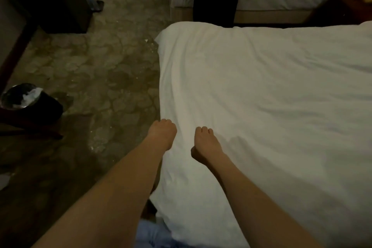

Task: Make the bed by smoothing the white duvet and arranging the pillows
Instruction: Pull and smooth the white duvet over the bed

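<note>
— Duvet (261, 96) is spread over the bed; its near edge is gripped by left hand (162, 133) and right hand (205, 141), fingers curled.
— Creases could be deepened if it is pulled unevenly.

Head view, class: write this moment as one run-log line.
stage: smoothing | left hand: fingers curled at edge of white fabric duvet | right hand: fingers curled on duvet | pillows: none visible

white duvet (271, 96), mottled olive carpet (100, 62)
</note>
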{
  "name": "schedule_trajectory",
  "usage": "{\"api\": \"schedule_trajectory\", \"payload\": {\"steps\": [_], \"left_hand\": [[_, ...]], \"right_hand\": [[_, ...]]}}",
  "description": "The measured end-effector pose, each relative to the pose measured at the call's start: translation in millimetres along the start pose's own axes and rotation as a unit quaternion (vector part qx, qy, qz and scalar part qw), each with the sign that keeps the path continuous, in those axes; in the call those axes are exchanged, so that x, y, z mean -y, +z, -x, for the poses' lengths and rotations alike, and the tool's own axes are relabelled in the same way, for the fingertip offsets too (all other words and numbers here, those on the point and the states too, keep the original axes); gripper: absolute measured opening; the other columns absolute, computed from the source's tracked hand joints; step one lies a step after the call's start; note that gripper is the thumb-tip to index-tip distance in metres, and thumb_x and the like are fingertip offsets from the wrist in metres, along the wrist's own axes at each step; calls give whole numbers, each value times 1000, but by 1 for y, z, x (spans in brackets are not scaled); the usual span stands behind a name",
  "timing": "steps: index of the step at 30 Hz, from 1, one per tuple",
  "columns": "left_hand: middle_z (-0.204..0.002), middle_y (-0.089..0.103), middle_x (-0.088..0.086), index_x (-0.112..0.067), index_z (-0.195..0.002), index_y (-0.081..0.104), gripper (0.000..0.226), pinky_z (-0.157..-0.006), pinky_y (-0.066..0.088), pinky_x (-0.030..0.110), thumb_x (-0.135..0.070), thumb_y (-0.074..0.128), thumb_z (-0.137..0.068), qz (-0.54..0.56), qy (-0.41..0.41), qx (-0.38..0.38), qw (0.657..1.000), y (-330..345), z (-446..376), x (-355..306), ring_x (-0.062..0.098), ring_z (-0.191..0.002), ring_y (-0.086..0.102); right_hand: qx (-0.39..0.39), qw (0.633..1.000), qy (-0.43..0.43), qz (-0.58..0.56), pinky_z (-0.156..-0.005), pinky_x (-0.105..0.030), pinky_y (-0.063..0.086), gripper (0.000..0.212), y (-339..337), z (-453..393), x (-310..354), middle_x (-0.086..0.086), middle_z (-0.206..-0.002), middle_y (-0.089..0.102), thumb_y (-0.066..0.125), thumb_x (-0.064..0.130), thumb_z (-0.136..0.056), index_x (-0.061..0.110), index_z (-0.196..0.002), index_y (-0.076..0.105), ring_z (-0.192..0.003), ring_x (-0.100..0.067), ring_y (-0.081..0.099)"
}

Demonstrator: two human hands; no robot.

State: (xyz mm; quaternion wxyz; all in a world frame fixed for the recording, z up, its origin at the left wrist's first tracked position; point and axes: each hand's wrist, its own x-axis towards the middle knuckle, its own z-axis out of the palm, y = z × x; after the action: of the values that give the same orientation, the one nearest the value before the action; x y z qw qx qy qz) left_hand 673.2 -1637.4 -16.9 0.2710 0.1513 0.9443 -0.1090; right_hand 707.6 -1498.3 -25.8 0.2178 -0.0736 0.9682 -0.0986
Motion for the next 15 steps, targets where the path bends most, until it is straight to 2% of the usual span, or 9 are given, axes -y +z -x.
{"api": "schedule_trajectory", "payload": {"steps": [2,5,11,15], "left_hand": [[-124,51,7,-10,-122,53,30,-94,40,28,-12,55,-92,-11,18,20,1000,-9,-40,38,20,-115,50],[-129,50,9,-8,-123,52,31,-99,37,30,-17,53,-94,-16,27,29,999,-24,-107,108,23,-121,47],[-133,47,12,-6,-129,49,36,-103,36,33,-14,49,-94,-70,38,25,996,-83,-217,238,26,-124,44],[-131,50,10,-8,-126,51,32,-100,38,32,-18,47,-96,-88,77,0,993,-144,-299,288,24,-122,45]], "right_hand": [[15,999,28,-9,-86,-29,38,34,-12,-54,9,-15,-120,45,46,3,-82,2,-116,41,-108,-27,41],[27,997,66,-5,-96,-32,39,45,-36,-138,24,-17,-127,42,47,6,-84,-1,-128,36,-116,-29,40],[6,995,98,-9,-89,-31,40,34,-84,-276,66,-16,-120,48,47,8,-84,2,-117,43,-110,-30,44],[7,990,140,-22,-93,-33,42,34,-125,-356,72,-15,-121,47,51,14,-86,3,-117,43,-112,-28,44]]}}
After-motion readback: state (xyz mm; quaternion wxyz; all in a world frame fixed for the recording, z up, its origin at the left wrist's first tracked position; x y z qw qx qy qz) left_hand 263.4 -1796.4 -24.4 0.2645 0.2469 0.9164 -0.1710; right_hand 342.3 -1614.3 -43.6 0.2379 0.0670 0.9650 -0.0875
